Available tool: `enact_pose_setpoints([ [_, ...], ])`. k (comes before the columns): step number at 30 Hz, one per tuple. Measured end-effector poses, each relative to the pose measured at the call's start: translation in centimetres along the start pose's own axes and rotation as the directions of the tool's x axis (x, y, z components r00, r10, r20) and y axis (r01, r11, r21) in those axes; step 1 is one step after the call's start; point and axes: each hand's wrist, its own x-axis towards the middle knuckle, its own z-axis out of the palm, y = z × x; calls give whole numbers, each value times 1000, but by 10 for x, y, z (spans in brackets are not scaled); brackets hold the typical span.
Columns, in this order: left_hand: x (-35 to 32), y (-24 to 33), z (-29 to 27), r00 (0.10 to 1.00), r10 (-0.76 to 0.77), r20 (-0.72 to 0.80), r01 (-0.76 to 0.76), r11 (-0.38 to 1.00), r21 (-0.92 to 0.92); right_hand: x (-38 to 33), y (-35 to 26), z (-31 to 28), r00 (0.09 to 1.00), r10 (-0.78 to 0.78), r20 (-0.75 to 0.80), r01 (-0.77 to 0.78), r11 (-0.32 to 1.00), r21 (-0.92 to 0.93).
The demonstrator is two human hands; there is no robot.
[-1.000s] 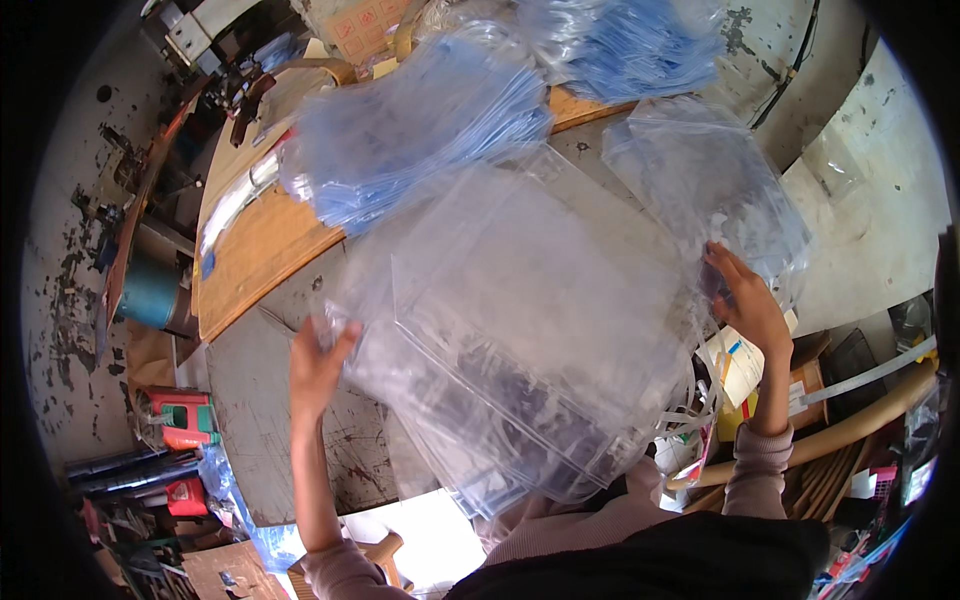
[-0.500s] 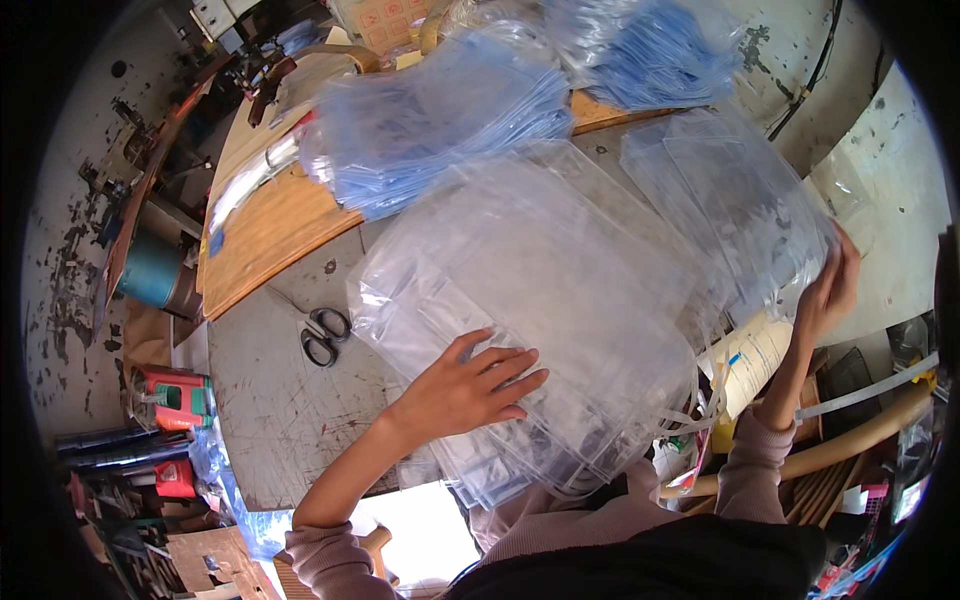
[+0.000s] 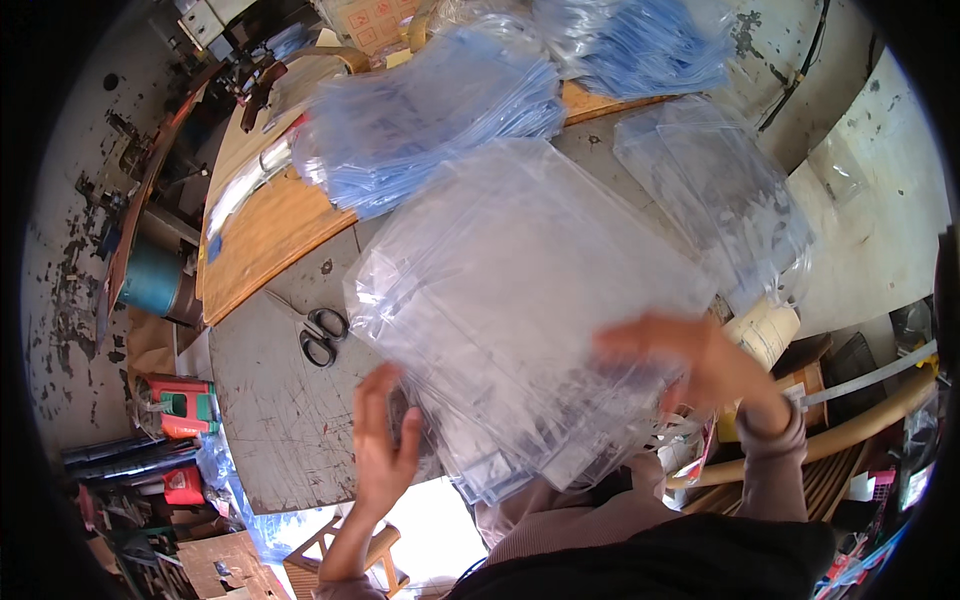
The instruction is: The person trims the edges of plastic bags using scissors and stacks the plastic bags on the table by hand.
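In front of me a stack of clear plastic bags (image 3: 530,260) lies on the grey worktable, its near edge hanging over towards my lap. My left hand (image 3: 385,445) is upright at the stack's left edge, fingers stretched and thumb apart, with nothing visibly held. Over the right part of the stack is my right hand (image 3: 680,355), smeared by motion; its fingers cannot be made out. A smaller pile of clear bags (image 3: 715,190) lies to the far right. Black-handled scissors (image 3: 322,335) rest on the table left of the stack.
Behind the stack is a thick pile of bluish plastic sheets (image 3: 430,120) on a wooden board (image 3: 270,245). Another bluish pile (image 3: 640,50) sits farther back. A pale roll (image 3: 765,330) and a curved tan tube (image 3: 850,430) are at the right, below the table edge.
My right hand has left the smaller pile at the right and come in over the main stack. My left hand has moved off the stack's top to its left edge.
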Motion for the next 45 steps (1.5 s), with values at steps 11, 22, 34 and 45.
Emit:
enact_pose_setpoints([
  [11, -33, 5, 3, 861, -460, 216, 462, 531, -711, 24, 58, -9, 886, 463, -5, -425, 808, -408],
  [22, -2, 13, 3, 789, -572, 225, 497, 377, -782, 25, 62, -10, 586, 767, 262, -793, 477, 378],
  [34, 7, 27, 16, 754, -638, 155, 471, 361, -805, 23, 30, 4, 650, 758, 51, -607, 478, 635],
  [45, 5, -6, 4, 642, -527, 557, 610, -88, -787, -1, 32, -2, 652, 664, 365, -511, 29, 859],
])
